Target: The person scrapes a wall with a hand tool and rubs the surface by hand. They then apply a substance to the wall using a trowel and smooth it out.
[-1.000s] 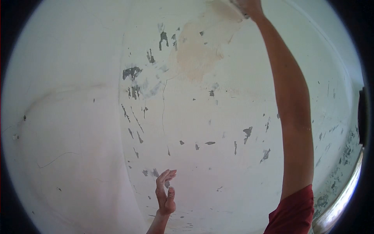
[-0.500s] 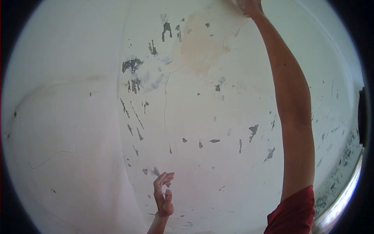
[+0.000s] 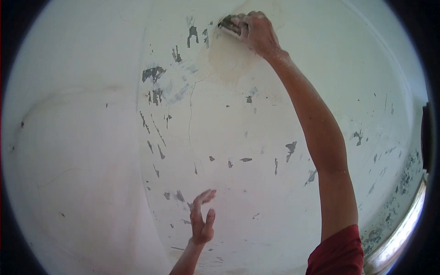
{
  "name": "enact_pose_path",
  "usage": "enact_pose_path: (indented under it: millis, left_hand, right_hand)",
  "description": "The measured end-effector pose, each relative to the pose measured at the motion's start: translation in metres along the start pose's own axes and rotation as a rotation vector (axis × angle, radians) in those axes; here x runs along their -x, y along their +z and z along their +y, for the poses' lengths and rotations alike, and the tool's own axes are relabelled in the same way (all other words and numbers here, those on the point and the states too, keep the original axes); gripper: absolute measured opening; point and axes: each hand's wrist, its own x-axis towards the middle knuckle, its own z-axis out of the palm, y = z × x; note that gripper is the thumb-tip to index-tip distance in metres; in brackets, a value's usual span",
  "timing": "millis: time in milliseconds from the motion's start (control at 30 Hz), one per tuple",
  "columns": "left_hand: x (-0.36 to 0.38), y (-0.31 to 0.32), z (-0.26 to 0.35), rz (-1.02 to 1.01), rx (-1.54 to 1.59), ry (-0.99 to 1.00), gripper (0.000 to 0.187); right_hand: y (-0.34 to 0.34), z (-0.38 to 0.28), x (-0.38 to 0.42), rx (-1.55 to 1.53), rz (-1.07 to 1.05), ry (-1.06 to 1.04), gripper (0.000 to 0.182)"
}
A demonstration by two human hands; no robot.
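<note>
Up high on the wall, a dark hand tool with a pale lower edge sits at the upper left of a tan patch, and from where I stand it looks to be up against the surface. The right hand has it in a closed grip, fingers bent over it, and pale dust shows on the knuckles and wrist. Just left of the tool are some grey chips where the paint is gone, and further down that side a larger dark grey scar sits beside a whitish smear. A thin crack runs down below the tan patch, with more grey flecks scattered around it.

Well below the tool, the left hand is raised with nothing in it, its grip loosely open, fingers curved over and the thumb standing apart. It's in front of the wall near a few grey marks; whether any finger touches the paint, I can't tell.

The right arm reaches up out of a dark red sleeve. Over at the right edge there's a bright strip, with a dark object above it.
</note>
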Motion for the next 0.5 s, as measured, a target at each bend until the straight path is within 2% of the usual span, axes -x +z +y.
enact_pose_path:
  millis: [33,67,100,167,200,233,267,367,400,433,467,500]
  left_hand:
    - [-0.011,-0.002,0.006,-0.023,-0.075,0.047,0.052]
    - [-0.024,-0.007,0.009,-0.022,-0.158,0.083,0.048]
    - [-0.038,-0.014,0.012,-0.019,-0.267,0.143,0.049]
    - [-0.088,-0.031,0.010,0.009,-0.430,0.353,0.051]
    - [-0.149,-0.050,0.026,0.049,-0.697,0.405,0.055]
    - [-0.186,-0.061,0.025,0.068,-0.771,0.513,0.057]
    - [-0.219,-0.070,0.031,0.078,-0.879,0.534,0.062]
    - [-0.300,-0.082,0.044,0.036,-0.973,0.546,0.062]
    - [-0.325,-0.082,0.046,0.022,-1.094,0.470,0.062]
    - [-0.335,-0.082,0.046,-0.002,-1.209,0.381,0.063]
    - [-0.336,-0.081,0.044,-0.007,-1.210,0.383,0.063]
    - [-0.338,-0.079,0.043,-0.033,-1.245,0.328,0.063]
  right_hand:
    - [-0.002,-0.007,0.003,-0.096,-0.039,-0.029,0.020]
    - [-0.006,-0.014,0.003,-0.075,-0.131,0.021,0.023]
    - [-0.015,-0.018,0.005,-0.081,-0.139,0.024,0.023]
    - [-0.038,-0.016,-0.005,-0.315,-0.252,0.220,0.028]
    - [-0.051,-0.005,-0.021,-0.308,-0.234,0.309,0.030]
    - [-0.062,0.010,-0.031,-0.300,-0.230,0.401,0.033]
    - [-0.064,0.023,-0.042,-0.227,-0.243,0.469,0.026]
    - [-0.072,0.052,-0.065,-0.100,-0.225,0.493,0.022]
    - [-0.061,0.068,-0.073,-0.103,-0.213,0.488,0.022]
    - [-0.043,0.084,-0.073,-0.106,-0.065,0.327,0.021]
    - [-0.033,0.088,-0.067,-0.105,0.081,0.168,0.021]
    - [-0.023,0.092,-0.063,-0.102,0.085,0.168,0.021]
